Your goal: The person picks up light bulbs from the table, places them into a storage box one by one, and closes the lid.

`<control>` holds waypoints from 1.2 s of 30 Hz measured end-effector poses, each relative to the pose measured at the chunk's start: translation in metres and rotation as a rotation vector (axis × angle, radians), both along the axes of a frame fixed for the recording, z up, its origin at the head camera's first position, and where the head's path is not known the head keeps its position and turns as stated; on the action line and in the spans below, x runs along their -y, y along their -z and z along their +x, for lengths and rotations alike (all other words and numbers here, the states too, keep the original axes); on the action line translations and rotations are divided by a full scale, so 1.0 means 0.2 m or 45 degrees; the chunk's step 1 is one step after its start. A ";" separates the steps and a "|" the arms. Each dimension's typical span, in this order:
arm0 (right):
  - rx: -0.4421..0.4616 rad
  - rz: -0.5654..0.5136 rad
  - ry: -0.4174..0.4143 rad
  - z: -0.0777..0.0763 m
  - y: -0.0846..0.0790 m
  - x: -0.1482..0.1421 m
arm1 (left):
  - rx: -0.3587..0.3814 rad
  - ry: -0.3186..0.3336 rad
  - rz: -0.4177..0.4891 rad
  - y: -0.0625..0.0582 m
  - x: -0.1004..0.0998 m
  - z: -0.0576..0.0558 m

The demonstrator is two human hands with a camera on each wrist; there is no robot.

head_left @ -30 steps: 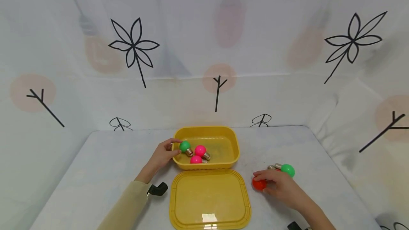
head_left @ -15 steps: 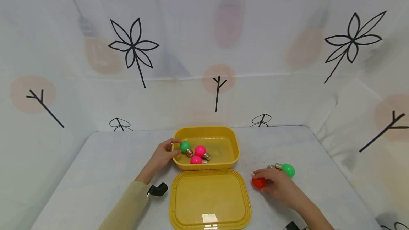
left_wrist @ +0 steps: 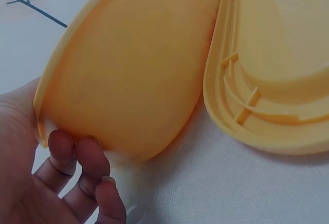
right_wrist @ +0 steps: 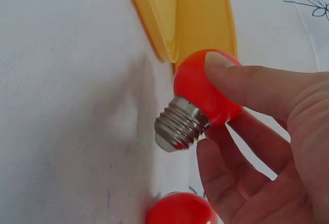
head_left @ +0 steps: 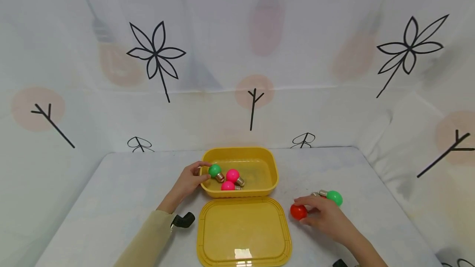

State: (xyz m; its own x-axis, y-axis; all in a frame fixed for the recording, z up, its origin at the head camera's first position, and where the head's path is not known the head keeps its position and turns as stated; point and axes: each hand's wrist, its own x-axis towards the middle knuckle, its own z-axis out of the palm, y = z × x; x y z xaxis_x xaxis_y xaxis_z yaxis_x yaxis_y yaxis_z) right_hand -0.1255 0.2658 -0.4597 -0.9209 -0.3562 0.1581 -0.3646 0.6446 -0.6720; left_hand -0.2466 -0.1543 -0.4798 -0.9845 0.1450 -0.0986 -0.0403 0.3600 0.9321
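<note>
My right hand (head_left: 326,214) pinches a red light bulb (right_wrist: 191,82) between thumb and fingers, its metal screw base pointing away from the palm. In the head view this bulb is right of the flat yellow lid (head_left: 243,232). My left hand (head_left: 188,182) grips the left rim of a yellow box (head_left: 241,194), fingers curled against its outer wall (left_wrist: 133,70). Inside the box lie a green bulb (head_left: 214,170) and two pink bulbs, one (head_left: 232,175) behind the other (head_left: 228,186).
A second green bulb (head_left: 334,198) lies on the white table beyond my right hand. Next to it another red bulb (right_wrist: 181,209) is mostly hidden by that hand in the head view. A white patterned cloth (head_left: 208,122) hangs behind the table.
The red bulb in my right hand has shifted slightly left, and more of it shows past the fingers. My left hand and the box have stayed where they were.
</note>
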 end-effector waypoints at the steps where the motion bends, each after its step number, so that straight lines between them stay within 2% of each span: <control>1: -0.001 -0.020 -0.010 0.00 0.00 0.00 | 0.001 -0.001 -0.002 0.00 0.00 0.00; 13: 0.080 -0.130 -0.043 0.00 -0.02 0.01 | -0.001 -0.001 0.010 0.01 0.00 0.00; 19: 0.045 -0.063 -0.004 0.00 -0.02 0.03 | -0.016 0.019 0.027 0.01 0.00 0.00; 26: 0.060 -0.076 -0.003 0.00 -0.04 0.04 | -0.029 0.023 0.021 0.01 0.01 -0.01; 31: 0.037 -0.070 0.051 0.00 -0.03 0.04 | -0.026 0.022 0.018 0.01 0.01 -0.01; 36: 0.067 -0.072 0.144 0.00 -0.02 0.05 | -0.024 0.019 0.022 0.01 0.00 -0.01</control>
State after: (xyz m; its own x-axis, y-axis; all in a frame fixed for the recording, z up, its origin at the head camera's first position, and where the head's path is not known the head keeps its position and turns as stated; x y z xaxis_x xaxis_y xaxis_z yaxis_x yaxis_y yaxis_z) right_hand -0.1261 0.2562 -0.4555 -0.9622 -0.2417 0.1256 -0.2554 0.6401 -0.7246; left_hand -0.2484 -0.1545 -0.4817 -0.9839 0.1614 -0.0771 -0.0171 0.3440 0.9388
